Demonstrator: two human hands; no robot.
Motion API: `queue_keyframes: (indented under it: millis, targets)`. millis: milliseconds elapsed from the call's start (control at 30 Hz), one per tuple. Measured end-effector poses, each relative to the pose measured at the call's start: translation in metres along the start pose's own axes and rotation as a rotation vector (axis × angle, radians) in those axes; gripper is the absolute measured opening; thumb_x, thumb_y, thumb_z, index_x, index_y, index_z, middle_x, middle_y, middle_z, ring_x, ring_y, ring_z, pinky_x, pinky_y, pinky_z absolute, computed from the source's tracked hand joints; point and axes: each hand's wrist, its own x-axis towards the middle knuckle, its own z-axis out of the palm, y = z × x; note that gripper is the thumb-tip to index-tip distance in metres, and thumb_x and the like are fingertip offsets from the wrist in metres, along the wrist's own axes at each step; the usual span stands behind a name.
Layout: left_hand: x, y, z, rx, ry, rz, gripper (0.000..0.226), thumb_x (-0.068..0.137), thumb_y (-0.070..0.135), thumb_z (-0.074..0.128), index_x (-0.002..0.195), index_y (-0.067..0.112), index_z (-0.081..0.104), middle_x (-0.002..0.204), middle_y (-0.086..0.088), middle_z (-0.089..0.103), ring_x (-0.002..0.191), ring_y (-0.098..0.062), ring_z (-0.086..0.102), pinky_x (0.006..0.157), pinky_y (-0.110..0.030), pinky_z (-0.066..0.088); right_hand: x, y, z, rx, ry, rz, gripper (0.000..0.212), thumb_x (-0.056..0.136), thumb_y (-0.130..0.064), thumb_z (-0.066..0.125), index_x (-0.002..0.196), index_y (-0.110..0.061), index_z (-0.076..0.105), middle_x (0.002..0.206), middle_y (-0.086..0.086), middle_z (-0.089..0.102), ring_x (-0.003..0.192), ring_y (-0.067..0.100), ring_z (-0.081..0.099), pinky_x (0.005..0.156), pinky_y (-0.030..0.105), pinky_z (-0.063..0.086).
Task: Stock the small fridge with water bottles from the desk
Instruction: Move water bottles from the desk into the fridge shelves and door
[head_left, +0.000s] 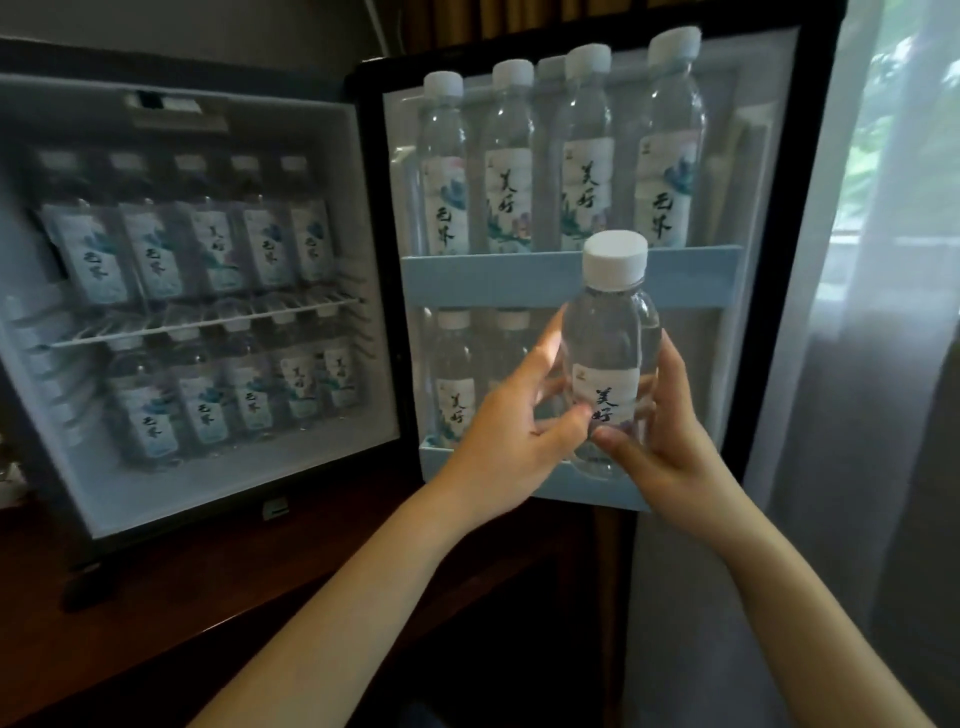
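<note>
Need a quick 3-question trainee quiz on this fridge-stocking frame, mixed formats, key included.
1. True or false: the left hand and right hand both hold the clear plastic white-capped water bottle.
2. The held bottle is in front of: A) the open door's pale-blue plastic shelves; B) the fridge's wire rack; C) the desk top.
3. What colour are the caps of the labelled bottles on the upper door shelf?
Key: 1 true; 2 A; 3 white.
</note>
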Motion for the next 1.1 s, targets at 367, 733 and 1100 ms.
queue_keyframes:
  millis: [367, 733, 1100]
  targets:
    - [0.026, -0.006, 0.040, 0.105, 0.105, 0.084, 0.064, 0.083, 0.037, 0.058, 0.142, 0.021, 0.038, 0.126, 0.003, 0.050, 0.118, -0.009, 0.053, 0.083, -0.027, 0.056, -0.008, 0.025, -0.030, -0.106, 0.113, 0.081, 0.086, 0.079, -0.017, 0.063, 0.142, -0.044, 0.010, 0.142, -0.005, 0.038, 0.131, 0.014, 0.042, 0.105, 0.047, 0.042]
    - [0.035, -0.028, 0.042, 0.339, 0.267, 0.123, 0.062, 0.081, 0.027, 0.068, 0.137, 0.016, 0.044, 0.106, 0.009, 0.048, 0.091, -0.004, 0.057, 0.076, -0.020, 0.053, -0.010, 0.053, -0.021, -0.105, 0.049, 0.214, 0.085, 0.086, -0.008, 0.058, 0.148, -0.024, 0.002, 0.148, 0.002, 0.033, 0.138, 0.013, 0.033, 0.112, 0.047, 0.033]
    - [0.046, -0.044, 0.044, 0.539, 0.333, 0.259, 0.058, 0.074, 0.033, 0.071, 0.124, 0.007, 0.059, 0.099, -0.005, 0.063, 0.072, -0.008, 0.057, 0.065, -0.032, 0.057, -0.008, 0.056, -0.024, -0.352, -0.009, 0.448, 0.096, 0.089, -0.018, 0.061, 0.145, -0.035, -0.015, 0.118, 0.003, 0.062, 0.098, 0.019, 0.064, 0.089, 0.032, 0.049]
